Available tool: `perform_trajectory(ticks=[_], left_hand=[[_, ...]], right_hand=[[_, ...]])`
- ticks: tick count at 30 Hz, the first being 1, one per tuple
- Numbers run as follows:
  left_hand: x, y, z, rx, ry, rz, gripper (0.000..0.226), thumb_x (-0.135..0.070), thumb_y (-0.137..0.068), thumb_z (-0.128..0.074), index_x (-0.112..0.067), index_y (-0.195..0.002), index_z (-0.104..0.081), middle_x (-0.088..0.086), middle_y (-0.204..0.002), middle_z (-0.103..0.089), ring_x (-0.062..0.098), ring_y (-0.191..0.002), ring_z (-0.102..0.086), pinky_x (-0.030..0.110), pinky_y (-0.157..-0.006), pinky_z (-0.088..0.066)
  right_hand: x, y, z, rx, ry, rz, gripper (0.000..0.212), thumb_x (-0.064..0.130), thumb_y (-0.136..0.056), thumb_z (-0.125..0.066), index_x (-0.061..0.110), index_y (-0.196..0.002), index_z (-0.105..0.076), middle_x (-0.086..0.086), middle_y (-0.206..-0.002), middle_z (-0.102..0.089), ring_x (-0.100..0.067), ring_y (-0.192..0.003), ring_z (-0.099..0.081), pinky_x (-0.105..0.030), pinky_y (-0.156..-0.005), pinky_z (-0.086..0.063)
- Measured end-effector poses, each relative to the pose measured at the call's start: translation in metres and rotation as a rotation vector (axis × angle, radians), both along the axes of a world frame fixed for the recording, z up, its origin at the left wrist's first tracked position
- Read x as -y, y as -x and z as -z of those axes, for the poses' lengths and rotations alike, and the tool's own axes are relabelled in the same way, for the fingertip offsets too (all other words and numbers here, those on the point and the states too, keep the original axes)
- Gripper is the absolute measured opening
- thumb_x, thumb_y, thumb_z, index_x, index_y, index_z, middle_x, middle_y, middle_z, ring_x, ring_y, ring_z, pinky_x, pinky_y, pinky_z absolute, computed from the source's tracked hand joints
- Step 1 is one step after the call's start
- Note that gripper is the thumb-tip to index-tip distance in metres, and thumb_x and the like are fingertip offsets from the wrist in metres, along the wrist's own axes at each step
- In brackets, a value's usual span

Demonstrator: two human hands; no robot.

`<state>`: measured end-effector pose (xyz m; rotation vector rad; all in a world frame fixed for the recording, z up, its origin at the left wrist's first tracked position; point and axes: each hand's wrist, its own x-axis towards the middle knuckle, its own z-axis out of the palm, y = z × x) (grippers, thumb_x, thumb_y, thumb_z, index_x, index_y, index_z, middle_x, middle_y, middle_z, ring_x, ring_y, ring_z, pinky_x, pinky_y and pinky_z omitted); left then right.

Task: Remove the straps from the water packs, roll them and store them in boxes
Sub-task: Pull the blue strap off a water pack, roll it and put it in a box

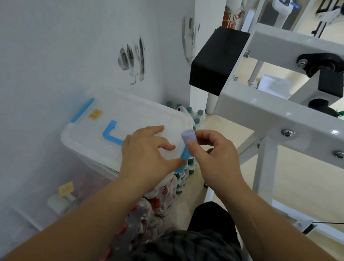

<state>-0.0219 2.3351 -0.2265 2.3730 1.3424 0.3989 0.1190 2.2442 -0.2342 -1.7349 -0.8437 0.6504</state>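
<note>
My right hand (216, 151) pinches a small rolled pale-purple strap (188, 137) between thumb and fingers, just past the right edge of a clear plastic storage box. The box's white lid (139, 116) is on, with a blue handle (111, 133) and blue clips. My left hand (147, 153) hovers over the lid's right end with fingers spread, its thumb close to the blue clip (184, 157) on that side. Water packs with red-capped bottles (156, 198) lie below my left forearm, and green-capped bottles (191, 164) stand beside the box.
The box stands against a white scuffed wall (72, 31) on the left. A white metal frame with a black block (217, 58) rises at the right, over a beige floor. More green-capped bottles (196, 113) stand behind the box. My dark-clothed legs fill the bottom.
</note>
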Motion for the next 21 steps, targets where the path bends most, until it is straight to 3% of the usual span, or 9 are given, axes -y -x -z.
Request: perform_trajectory(ticks=[3,6,8,12,15,18,21], left_hand=[[0.006,0.001,0.000,0.130,-0.099,-0.023,0.045,-0.074,-0.062,-0.062,-0.031,-0.071,-0.073,-0.006,-0.116,-0.070,0.013,-0.111,-0.059,0.049,-0.092,-0.049],[0.006,0.019,-0.010,0.300,-0.173,-0.028,0.021,-0.043,-0.073,-0.077,-0.024,-0.068,-0.069,-0.008,-0.102,-0.069,0.003,-0.101,-0.054,0.034,-0.092,-0.049],[0.000,0.037,-0.019,0.347,-0.198,-0.056,0.016,-0.033,-0.075,-0.077,-0.023,-0.069,-0.067,-0.010,-0.101,-0.067,0.001,-0.100,-0.052,0.020,-0.095,-0.041],[-0.026,0.075,-0.031,0.372,-0.193,-0.175,0.013,-0.026,-0.079,-0.080,-0.020,-0.082,-0.069,-0.010,-0.103,-0.066,0.005,-0.105,-0.056,0.018,-0.098,-0.037],[-0.055,0.102,-0.029,0.335,-0.229,-0.217,0.015,-0.026,-0.082,-0.078,-0.018,-0.094,-0.073,-0.010,-0.103,-0.065,0.001,-0.099,-0.055,0.004,-0.092,-0.034],[-0.084,0.123,-0.017,0.198,-0.231,-0.236,0.030,-0.036,-0.082,-0.068,-0.019,-0.107,-0.074,0.002,-0.115,-0.069,0.019,-0.107,-0.062,0.027,-0.100,-0.041],[-0.098,0.134,-0.005,0.098,-0.110,-0.263,0.041,-0.038,-0.084,-0.068,-0.017,-0.120,-0.070,0.010,-0.136,-0.059,0.028,-0.126,-0.054,0.033,-0.111,-0.033]], right_hand=[[-0.007,0.004,-0.006,0.153,-0.002,-0.069,0.016,0.036,-0.094,-0.068,0.034,-0.109,-0.063,0.024,-0.101,-0.063,0.010,-0.094,-0.058,-0.005,-0.078,-0.042],[-0.017,0.012,-0.012,0.279,0.003,-0.142,0.018,0.035,-0.094,-0.068,0.035,-0.111,-0.061,0.030,-0.098,-0.053,0.011,-0.089,-0.053,-0.002,-0.081,-0.034],[-0.022,0.016,-0.012,0.351,0.009,-0.164,0.020,0.035,-0.093,-0.069,0.030,-0.112,-0.065,0.029,-0.098,-0.053,0.005,-0.088,-0.051,-0.002,-0.082,-0.033],[-0.033,0.023,-0.013,0.447,-0.014,-0.213,0.021,0.033,-0.092,-0.071,0.024,-0.112,-0.070,0.019,-0.101,-0.063,0.003,-0.092,-0.052,-0.003,-0.082,-0.036],[-0.055,0.039,-0.021,0.433,-0.025,-0.295,0.021,0.035,-0.092,-0.072,0.025,-0.110,-0.071,0.011,-0.105,-0.071,-0.005,-0.095,-0.060,-0.015,-0.085,-0.046],[-0.082,0.057,-0.028,0.366,0.007,-0.367,0.019,0.033,-0.092,-0.072,0.023,-0.109,-0.072,0.008,-0.105,-0.072,-0.006,-0.096,-0.063,-0.018,-0.085,-0.046],[-0.097,0.068,-0.026,0.276,0.071,-0.404,0.013,0.040,-0.094,-0.069,0.028,-0.099,-0.068,0.021,-0.094,-0.066,0.008,-0.086,-0.059,-0.001,-0.074,-0.040]])
